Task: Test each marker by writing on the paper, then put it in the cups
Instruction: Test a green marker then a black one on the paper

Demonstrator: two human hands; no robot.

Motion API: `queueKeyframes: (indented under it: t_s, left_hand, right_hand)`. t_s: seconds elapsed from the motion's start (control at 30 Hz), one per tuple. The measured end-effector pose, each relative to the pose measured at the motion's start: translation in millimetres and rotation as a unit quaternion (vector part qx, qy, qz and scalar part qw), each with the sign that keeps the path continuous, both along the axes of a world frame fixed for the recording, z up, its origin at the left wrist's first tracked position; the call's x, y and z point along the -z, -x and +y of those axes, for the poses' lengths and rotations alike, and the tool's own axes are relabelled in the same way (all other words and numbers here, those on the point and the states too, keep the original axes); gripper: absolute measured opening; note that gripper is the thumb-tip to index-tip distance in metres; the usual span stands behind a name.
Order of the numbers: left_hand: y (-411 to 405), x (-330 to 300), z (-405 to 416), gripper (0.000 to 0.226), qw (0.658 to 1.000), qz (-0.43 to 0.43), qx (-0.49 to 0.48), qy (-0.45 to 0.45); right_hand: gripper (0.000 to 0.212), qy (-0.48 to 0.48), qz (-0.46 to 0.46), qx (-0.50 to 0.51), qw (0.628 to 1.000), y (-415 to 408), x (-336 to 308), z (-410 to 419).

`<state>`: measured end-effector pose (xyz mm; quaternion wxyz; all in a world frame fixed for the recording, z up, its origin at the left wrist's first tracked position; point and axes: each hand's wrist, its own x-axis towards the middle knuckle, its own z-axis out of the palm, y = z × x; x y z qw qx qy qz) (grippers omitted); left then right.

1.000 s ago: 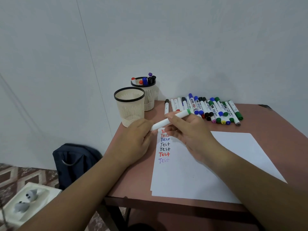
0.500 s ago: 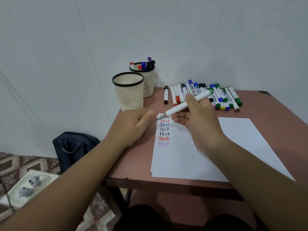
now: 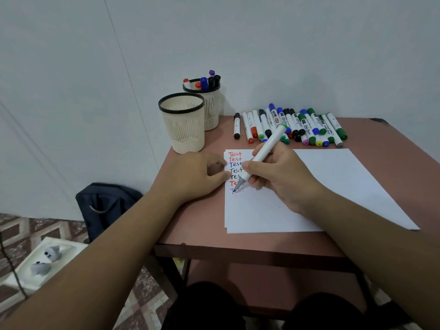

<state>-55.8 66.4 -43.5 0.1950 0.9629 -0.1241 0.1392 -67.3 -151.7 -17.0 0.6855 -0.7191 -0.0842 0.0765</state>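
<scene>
R hand (image 3: pixel 281 177): grips uncapped marker (image 3: pixel 263 156), tip on paper (image 3: pixel 333 186) by purple "Test".
L hand (image 3: pixel 197 175): fingers curled, resting at paper's left edge; contents can't tell.
Cups (image 3: pixel 183 125): far left of tabletop (image 3: pixel 197 225).

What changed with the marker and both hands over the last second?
The right hand has swung the green-ended marker from lying across between both hands to a steep writing grip, its bare tip now down at the paper beside the purple "Test". The left hand has let go of the marker and rests by the paper's edge, fingers curled. Both cups and the row of markers have not moved.
</scene>
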Motion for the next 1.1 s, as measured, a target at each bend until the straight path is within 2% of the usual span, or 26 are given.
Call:
queueKeyframes:
  t_s: [0.43, 0.6, 1.1]
  left_hand:
    - [-1, 0, 0, 0.039, 1.000, 0.008, -0.006, -0.010]
    - [0, -1, 0, 0.038, 1.000, 0.016, -0.006, -0.007]
    - [3, -5, -3, 0.038, 0.999, 0.024, -0.020, -0.005]
  right_hand:
    - [0.028, 0.046, -0.059, -0.012, 0.997, 3, 10, 0]
    - [0.030, 0.036, -0.051, -0.030, 0.998, 4, 13, 0]
    - [0.027, 0.055, -0.100, 0.004, 0.993, 3, 14, -3]
